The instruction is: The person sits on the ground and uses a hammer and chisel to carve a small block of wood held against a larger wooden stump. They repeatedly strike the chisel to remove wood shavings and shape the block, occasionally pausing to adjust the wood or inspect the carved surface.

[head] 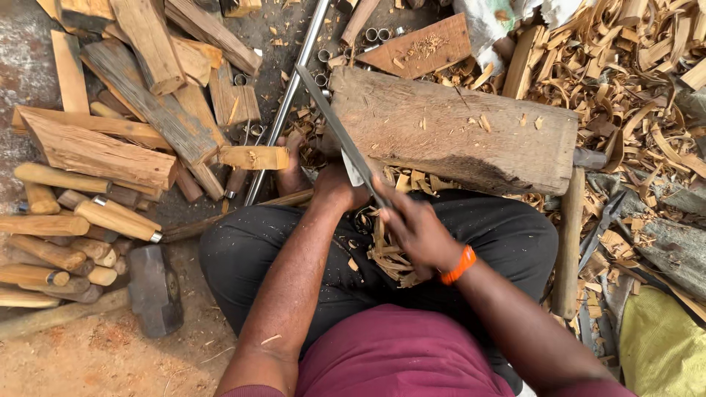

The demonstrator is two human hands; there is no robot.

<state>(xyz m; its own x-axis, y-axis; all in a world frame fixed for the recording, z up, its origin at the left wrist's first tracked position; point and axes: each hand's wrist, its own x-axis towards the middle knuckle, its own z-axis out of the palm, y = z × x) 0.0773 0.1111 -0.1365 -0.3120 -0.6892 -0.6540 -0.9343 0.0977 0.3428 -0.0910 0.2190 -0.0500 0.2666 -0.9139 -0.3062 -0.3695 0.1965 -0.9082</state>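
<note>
On the ground, between the person's bent knees, both hands work at the near edge of a heavy wooden block [456, 132] that lies across the front of the lap. The right hand [419, 231], with an orange band at the wrist, is closed around the near end of a long flat blade [342, 140], whose length slants up and left across the block's corner. The left hand [334, 184] is clenched just under the blade, gripping something against the block; what it holds is hidden by the blade and the fingers, so I cannot tell its shape. Curled shavings [386, 254] lie heaped in the lap directly beneath the hands.

To the left sit split billets [95, 151] and a row of shaped handles [51, 246], some with metal collars, and a sledgehammer head [154, 287] rests on the dirt. A metal pipe [290, 95] runs beside the block. More shavings [625, 66] cover the ground at right.

The chief risk, as I judge it, is the blade's closeness to the left hand: the two nearly touch, and if the edge skips on hard grain or the piece twists, it could slide into the fingers or down toward the thigh. The loose shavings could also hide the piece's footing and let it shift.
</note>
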